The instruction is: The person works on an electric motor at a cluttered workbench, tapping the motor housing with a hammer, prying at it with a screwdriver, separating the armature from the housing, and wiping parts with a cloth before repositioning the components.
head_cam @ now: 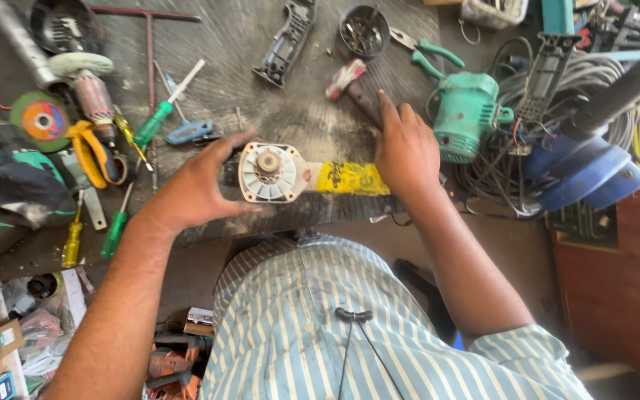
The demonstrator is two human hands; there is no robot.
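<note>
My left hand (195, 185) grips the round white end of a power tool body (275, 174), thumb below and fingers above its rim. The tool's yellow handle section (350, 179) lies across the grey workbench (261, 44) toward the right. My right hand (405, 144) rests flat over the handle's right end, index finger stretched onto a dark flat piece (364, 96) behind it. A metal hub shows in the middle of the white end.
A green-handled screwdriver (150, 126), yellow pliers (90, 152) and a motor rotor (90, 92) lie left. A green tool housing (464, 111) and coiled cables (579, 81) sit right. A tin of screws (364, 30) and black handle shell (284, 44) lie behind.
</note>
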